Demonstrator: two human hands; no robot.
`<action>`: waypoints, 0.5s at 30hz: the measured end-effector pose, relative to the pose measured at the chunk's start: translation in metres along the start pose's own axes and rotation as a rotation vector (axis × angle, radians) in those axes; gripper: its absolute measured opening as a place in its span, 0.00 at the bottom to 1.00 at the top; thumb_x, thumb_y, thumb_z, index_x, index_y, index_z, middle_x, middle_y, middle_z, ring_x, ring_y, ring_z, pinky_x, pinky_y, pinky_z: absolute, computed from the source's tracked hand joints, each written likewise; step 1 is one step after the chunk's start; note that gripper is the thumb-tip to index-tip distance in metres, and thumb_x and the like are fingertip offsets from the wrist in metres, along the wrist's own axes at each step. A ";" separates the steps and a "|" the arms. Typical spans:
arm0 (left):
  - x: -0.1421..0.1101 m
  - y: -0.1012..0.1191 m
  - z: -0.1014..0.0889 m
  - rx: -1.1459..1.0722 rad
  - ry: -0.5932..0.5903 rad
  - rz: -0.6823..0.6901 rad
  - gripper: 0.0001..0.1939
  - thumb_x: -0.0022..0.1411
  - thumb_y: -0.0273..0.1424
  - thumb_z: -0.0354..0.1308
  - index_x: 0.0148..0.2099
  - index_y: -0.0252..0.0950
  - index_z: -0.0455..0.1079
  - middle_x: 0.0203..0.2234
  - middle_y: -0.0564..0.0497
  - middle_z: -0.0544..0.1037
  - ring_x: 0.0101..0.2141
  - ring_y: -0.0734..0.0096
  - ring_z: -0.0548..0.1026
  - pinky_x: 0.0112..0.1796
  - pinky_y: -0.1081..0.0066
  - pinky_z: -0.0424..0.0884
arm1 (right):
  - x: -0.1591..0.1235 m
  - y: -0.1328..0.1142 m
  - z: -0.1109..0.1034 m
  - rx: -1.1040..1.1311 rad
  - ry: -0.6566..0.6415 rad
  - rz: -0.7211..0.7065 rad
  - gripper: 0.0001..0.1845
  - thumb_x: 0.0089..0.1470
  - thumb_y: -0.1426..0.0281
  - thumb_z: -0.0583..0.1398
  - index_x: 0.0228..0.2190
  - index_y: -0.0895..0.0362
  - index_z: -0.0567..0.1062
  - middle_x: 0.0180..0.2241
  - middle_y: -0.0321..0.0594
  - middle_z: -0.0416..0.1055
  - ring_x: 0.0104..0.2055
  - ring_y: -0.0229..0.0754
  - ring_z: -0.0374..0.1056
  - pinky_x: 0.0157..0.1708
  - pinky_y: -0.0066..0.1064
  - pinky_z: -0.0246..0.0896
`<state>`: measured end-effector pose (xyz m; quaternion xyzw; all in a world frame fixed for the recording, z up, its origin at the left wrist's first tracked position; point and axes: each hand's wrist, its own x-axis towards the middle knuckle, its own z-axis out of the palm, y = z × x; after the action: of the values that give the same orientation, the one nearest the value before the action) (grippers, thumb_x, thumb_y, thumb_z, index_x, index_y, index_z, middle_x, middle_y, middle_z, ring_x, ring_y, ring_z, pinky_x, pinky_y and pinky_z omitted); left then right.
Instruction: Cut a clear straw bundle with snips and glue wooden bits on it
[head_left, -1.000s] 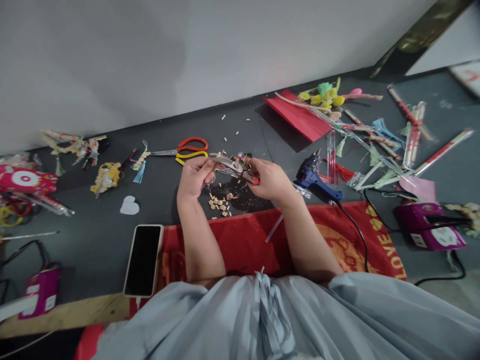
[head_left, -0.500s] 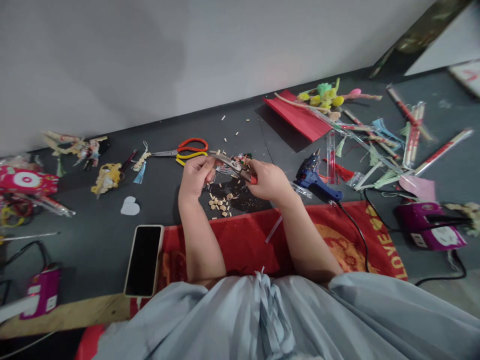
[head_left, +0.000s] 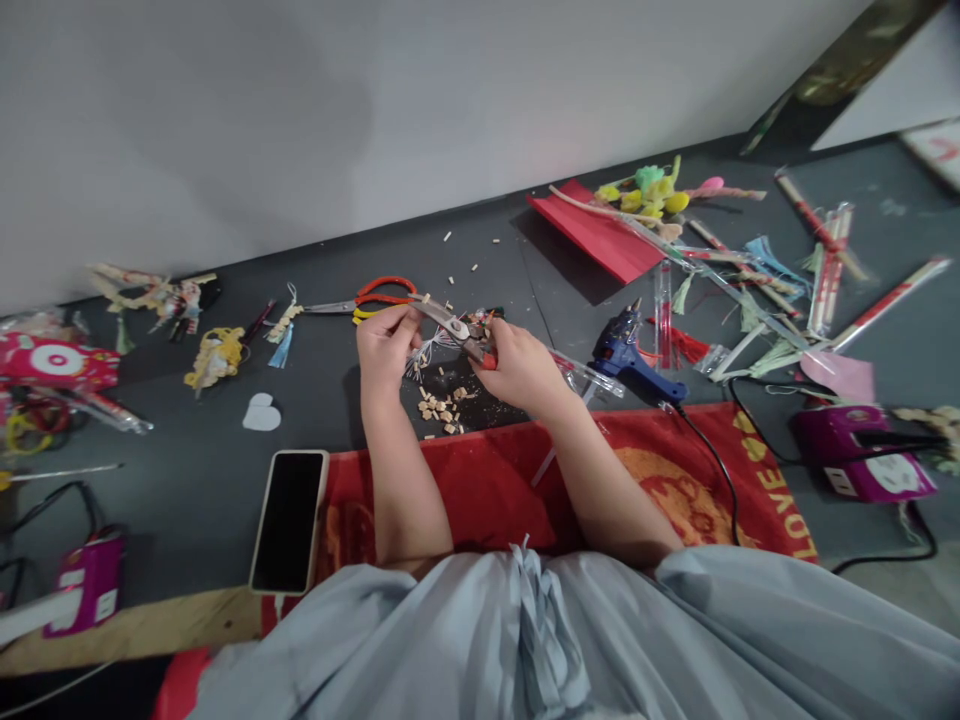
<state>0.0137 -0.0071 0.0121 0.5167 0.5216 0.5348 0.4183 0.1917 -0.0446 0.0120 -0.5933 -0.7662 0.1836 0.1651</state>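
Note:
My right hand (head_left: 521, 362) is wrapped round a pair of shears (head_left: 448, 322) with broad metal blades and red-orange grips. The blades point up and left, toward my left hand (head_left: 387, 345), whose thumb and fingers are pinched together. At the blade tips, a small pale wooden stick (head_left: 426, 298) sticks out by those fingers; most of it is hidden. Below the shears lie several cut wood bits (head_left: 444, 408). White strings (head_left: 429, 352) show between my hands, partly covered by the shears. Scissors (head_left: 330, 307) with orange and yellow handles lie just beyond my left hand.
A blue glue gun (head_left: 634, 360) lies to the right, its cord crossing a red cloth (head_left: 480, 490). A phone (head_left: 289, 520) rests at front left, near a white heart-shaped piece (head_left: 262, 412). Red card (head_left: 592, 235), tassels and wrapped sticks (head_left: 829, 265) spread across the back right.
My right hand and the shears have shifted slightly left and down. More of the white strings shows beneath the blades. My left hand stays pinched at nearly the same spot.

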 end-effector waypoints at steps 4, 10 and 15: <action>-0.004 0.005 -0.003 0.020 -0.059 -0.009 0.19 0.55 0.39 0.59 0.18 0.34 0.67 0.10 0.56 0.65 0.12 0.86 0.56 0.15 0.78 0.48 | 0.001 0.005 0.004 0.048 0.003 -0.068 0.16 0.50 0.66 0.53 0.40 0.62 0.65 0.40 0.55 0.71 0.42 0.54 0.66 0.42 0.41 0.59; -0.004 -0.003 -0.006 -0.082 -0.120 -0.007 0.18 0.54 0.34 0.59 0.16 0.34 0.63 0.08 0.57 0.59 0.12 0.85 0.54 0.16 0.77 0.45 | 0.001 0.013 0.001 0.115 0.025 -0.150 0.19 0.50 0.65 0.54 0.43 0.62 0.64 0.43 0.56 0.70 0.46 0.55 0.65 0.47 0.45 0.59; -0.002 -0.009 -0.007 -0.194 -0.133 -0.012 0.13 0.51 0.34 0.62 0.19 0.34 0.67 0.10 0.59 0.57 0.13 0.86 0.53 0.17 0.79 0.47 | 0.000 0.013 -0.002 0.119 0.005 -0.152 0.20 0.50 0.65 0.55 0.43 0.63 0.64 0.43 0.56 0.70 0.46 0.55 0.66 0.47 0.43 0.59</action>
<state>0.0065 -0.0090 0.0034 0.5050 0.4415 0.5449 0.5031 0.2038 -0.0415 0.0071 -0.5233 -0.7962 0.2141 0.2155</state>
